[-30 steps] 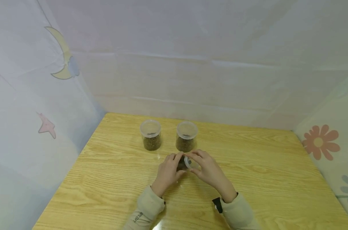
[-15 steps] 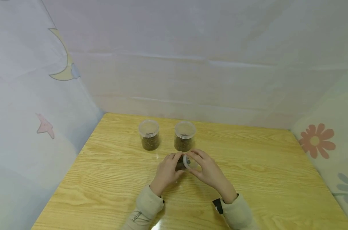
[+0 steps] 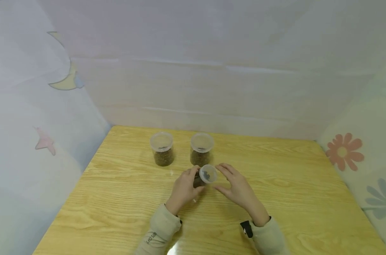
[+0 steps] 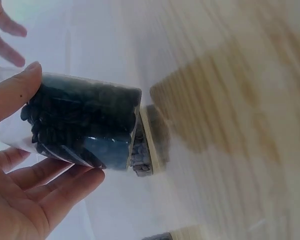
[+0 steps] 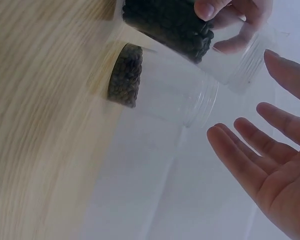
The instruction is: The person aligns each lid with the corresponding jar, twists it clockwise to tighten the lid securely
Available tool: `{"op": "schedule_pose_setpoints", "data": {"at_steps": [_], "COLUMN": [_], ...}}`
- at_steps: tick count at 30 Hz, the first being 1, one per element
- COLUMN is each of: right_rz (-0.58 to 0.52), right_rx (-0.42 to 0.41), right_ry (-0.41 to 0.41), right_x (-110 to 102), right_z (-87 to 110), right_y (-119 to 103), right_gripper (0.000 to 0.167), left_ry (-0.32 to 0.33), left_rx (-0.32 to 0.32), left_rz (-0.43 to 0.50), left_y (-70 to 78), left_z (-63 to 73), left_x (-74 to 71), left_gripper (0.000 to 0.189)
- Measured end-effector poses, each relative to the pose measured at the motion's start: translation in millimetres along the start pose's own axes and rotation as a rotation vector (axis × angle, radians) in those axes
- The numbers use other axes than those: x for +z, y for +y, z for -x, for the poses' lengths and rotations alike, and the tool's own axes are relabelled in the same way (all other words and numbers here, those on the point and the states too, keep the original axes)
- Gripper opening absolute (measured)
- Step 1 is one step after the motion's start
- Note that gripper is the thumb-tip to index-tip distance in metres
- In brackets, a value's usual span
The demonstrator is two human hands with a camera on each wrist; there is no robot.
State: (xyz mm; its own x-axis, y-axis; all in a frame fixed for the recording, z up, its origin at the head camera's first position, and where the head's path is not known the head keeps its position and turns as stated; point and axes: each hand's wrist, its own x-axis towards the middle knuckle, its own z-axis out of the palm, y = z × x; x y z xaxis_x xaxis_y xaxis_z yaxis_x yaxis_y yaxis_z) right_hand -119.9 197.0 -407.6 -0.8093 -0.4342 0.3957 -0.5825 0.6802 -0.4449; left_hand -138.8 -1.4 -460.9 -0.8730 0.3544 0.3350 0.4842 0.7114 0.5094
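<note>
My left hand (image 3: pixel 184 187) grips a clear jar (image 4: pixel 85 120) partly filled with dark beans, its lid end tilted to the right in the head view. A translucent lid (image 3: pixel 208 174) caps it. To the right of that lid, my right hand (image 3: pixel 237 186) stands apart, thumb and fingers spread, with nothing between them; the right wrist view shows the same gap. Behind the hands stand two more lidded clear jars with dark contents, one at left (image 3: pixel 162 150) and one nearer the held jar (image 3: pixel 201 148).
The wood-grain table (image 3: pixel 116 212) carries the jars. Along its back edge hangs a pale cloth backdrop (image 3: pixel 193 88), which also runs down both sides, with printed shapes such as a red flower (image 3: pixel 344 151).
My right hand has come away from the lid to the right, its fingers now off the jar. The left hand keeps its grip while the held jar has turned more upright.
</note>
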Motion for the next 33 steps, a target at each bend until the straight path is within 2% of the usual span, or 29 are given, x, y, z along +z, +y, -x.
{"op": "schedule_pose_setpoints", "data": {"at_steps": [6,12,16,24,33], "right_rz": [0.017,0.023,0.025,0.048,0.047], "right_rx": [0.087,0.184,0.217,0.297,0.358], "right_ry": [-0.008,-0.006,-0.016,-0.076,-0.109], "right_x": [-3.1,-6.3,-8.6,-11.0,-15.3], "right_z": [10.9,21.7,29.3,45.8,57.0], "right_y": [5.7,11.0,15.6,26.9,32.5], "right_gripper": [0.059,0.053,0.051,0.048,0.048], "left_ry": [0.027,0.013,0.013,0.028,-0.003], "left_rx": [0.019,-0.013,-0.026,-0.009,-0.008], "left_rz": [0.059,0.125,0.156,0.179,0.231], "left_y": [-0.7,1.6,1.9,0.5,4.1], "left_z": [-2.0,-2.4,-1.8,-2.7,-4.7], "left_x": [1.9,0.5,1.2,5.2,6.8], "left_gripper": [0.064,0.063,0.063,0.065,0.065]}}
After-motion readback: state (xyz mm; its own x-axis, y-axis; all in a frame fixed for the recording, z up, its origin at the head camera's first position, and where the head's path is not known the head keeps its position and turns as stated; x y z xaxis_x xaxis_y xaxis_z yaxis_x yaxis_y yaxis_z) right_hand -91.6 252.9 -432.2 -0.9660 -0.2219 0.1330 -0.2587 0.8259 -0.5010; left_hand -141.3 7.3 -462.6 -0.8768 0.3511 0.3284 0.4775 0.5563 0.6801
